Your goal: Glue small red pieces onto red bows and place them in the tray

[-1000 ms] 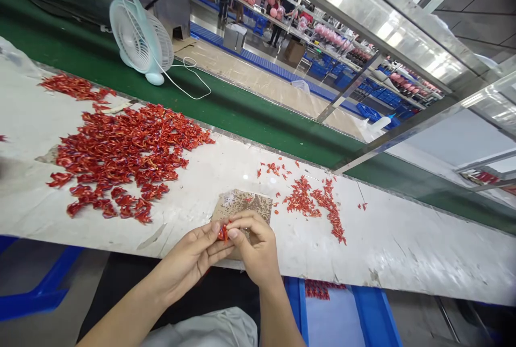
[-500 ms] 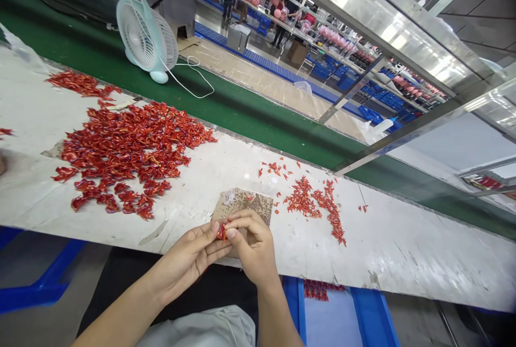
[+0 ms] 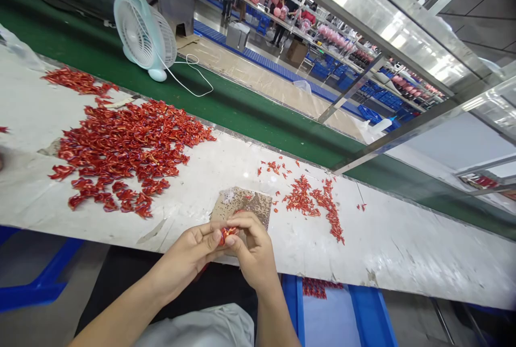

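Note:
Between the fingertips of my left hand [image 3: 193,247] and my right hand [image 3: 252,247] is a small red plastic piece [image 3: 226,233] with orange and purple marks. Both hands pinch it, thumbs facing each other, just above the table's front edge. Its exact shape is partly covered by the fingers. Behind the hands lies a worn brown board [image 3: 242,202], speckled with dark spots. A large heap of similar red pieces [image 3: 129,148] spreads to the left. Smaller red pieces [image 3: 300,196] are scattered to the right of the board.
A light-blue fan [image 3: 145,33] stands on the green belt [image 3: 258,113] behind the white table [image 3: 403,250]. Below the front edge, a blue tray [image 3: 368,309] holds rows of red pieces. Metal framing [image 3: 403,127] crosses at right. Part of another person's hand shows at the far left edge.
The fingers have shifted around the red piece; it is turned and shows more of its orange side. The right fingertips cover its top more. The hands stay in nearly the same place.

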The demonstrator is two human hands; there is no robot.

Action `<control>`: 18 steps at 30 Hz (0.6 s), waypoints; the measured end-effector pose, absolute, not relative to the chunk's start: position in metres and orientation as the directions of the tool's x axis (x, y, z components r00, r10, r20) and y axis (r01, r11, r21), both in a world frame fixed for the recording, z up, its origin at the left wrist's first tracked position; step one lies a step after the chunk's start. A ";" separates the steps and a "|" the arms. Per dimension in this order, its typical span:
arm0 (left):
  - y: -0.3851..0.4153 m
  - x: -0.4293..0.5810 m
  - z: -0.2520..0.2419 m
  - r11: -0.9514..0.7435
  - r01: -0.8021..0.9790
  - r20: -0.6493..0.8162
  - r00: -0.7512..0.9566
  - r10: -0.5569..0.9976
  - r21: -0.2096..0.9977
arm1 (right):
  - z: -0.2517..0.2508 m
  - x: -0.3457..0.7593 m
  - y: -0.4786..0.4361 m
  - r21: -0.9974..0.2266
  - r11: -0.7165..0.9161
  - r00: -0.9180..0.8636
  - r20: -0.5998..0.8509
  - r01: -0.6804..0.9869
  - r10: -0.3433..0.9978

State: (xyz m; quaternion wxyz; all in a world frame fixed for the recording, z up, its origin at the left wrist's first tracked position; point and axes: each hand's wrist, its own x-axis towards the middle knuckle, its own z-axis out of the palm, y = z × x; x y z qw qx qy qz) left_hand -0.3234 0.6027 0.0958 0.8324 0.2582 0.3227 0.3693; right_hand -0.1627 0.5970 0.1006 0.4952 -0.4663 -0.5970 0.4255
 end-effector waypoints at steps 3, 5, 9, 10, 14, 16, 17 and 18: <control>0.600 -0.324 0.094 0.590 -0.446 -0.347 0.514 0.784 0.673 | 0.095 -0.164 0.593 -0.975 0.187 -0.050 0.183 0.121 0.982; 0.598 -0.324 0.092 0.584 -0.436 -0.359 0.495 0.791 0.685 | 0.090 -0.168 0.590 -0.983 0.147 0.002 0.148 0.112 0.989; 0.590 -0.328 0.081 0.441 -0.366 -0.358 0.274 0.893 0.819 | 0.083 -0.183 0.584 -0.999 0.038 0.073 0.038 0.009 0.997; 0.588 -0.331 0.078 0.391 -0.354 -0.346 0.185 0.920 0.850 | 0.083 -0.188 0.582 -0.998 0.017 0.049 0.014 -0.059 0.999; 0.579 -0.349 0.069 -0.105 0.062 0.113 -0.146 0.983 0.993 | 0.090 -0.203 0.581 -0.928 -0.154 -0.179 -0.097 -0.338 0.979; 0.577 -0.360 0.067 -0.373 0.388 0.438 -0.093 0.894 0.843 | 0.091 -0.210 0.584 -0.880 -0.266 -0.267 -0.167 -0.394 0.949; 0.578 -0.366 0.066 -0.440 0.479 0.518 -0.035 0.855 0.759 | 0.091 -0.212 0.585 -0.862 -0.307 -0.288 -0.198 -0.404 0.937; 0.580 -0.372 0.066 -0.468 0.526 0.548 0.005 0.837 0.710 | 0.090 -0.215 0.587 -0.848 -0.335 -0.296 -0.223 -0.411 0.929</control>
